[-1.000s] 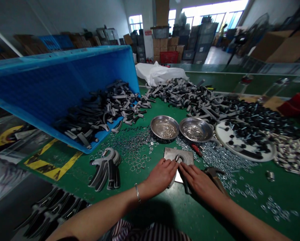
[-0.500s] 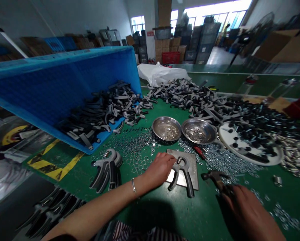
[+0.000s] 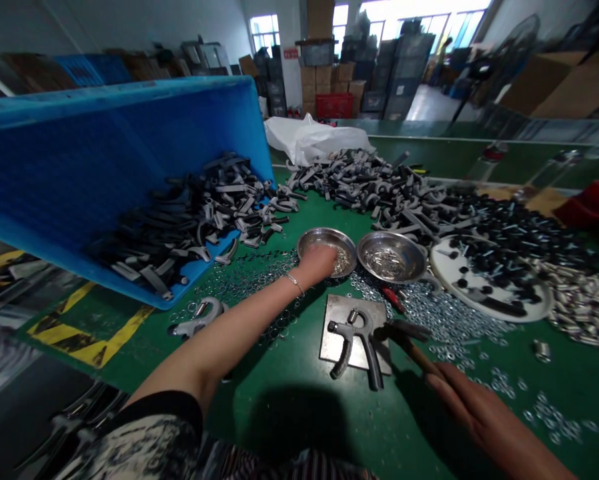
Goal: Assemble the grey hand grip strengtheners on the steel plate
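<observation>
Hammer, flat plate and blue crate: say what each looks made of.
Hammer: probably wooden handle, plain brown; dull dark head, likely metal. Flat plate: bare metal, perhaps steel, from its grey sheen. Blue crate: likely plastic, dull, evenly coloured.

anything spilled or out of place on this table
Loose rings lie scattered on the table near the bowls, as if spilled, and one silver cylinder sits apart from its pile. The blue crate lies on its side with handles spilling out, though that may be deliberate.

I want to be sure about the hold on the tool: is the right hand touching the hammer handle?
Touching. The head view shows the right hand closed around the lower part of the hammer handle.
</observation>
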Action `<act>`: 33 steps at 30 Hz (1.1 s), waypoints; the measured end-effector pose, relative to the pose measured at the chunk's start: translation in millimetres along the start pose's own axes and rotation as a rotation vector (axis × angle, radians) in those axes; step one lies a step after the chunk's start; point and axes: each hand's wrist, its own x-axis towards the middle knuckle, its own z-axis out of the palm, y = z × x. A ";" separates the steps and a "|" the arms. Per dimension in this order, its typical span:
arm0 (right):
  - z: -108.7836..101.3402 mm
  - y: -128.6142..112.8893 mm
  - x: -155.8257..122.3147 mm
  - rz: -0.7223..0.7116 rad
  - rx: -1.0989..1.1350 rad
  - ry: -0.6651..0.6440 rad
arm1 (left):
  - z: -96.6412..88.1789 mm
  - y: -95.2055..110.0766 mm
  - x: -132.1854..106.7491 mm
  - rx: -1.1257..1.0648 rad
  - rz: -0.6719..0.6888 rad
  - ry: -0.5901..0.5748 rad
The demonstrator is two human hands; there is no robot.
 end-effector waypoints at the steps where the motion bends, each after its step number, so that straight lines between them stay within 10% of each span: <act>1: 2.3 -8.1 4.9 -0.009 0.010 -0.035 | -1.1 2.0 -3.5 -0.007 0.015 0.016; 10: 2.6 -32.3 32.9 -0.001 0.027 -0.169 | -34.3 16.5 -100.3 -0.010 0.086 0.073; 15: 15.0 -22.0 34.0 0.079 0.055 -0.185 | -11.3 57.2 -159.9 -0.267 -0.048 0.018; 20: 18.3 -8.2 15.3 0.269 0.562 -0.006 | 29.1 96.7 -163.8 -0.296 -0.151 0.009; 25: 25.8 5.2 -18.1 0.555 0.921 0.116 | 29.0 95.8 -145.2 -0.291 -0.123 0.009; 28: 28.5 19.2 -23.5 0.600 0.875 0.090 | 21.1 73.7 -141.8 -0.657 -0.213 0.020; 33: 19.1 58.3 -12.6 0.415 0.284 0.101 | 17.3 50.7 -162.0 -1.858 -0.366 -0.143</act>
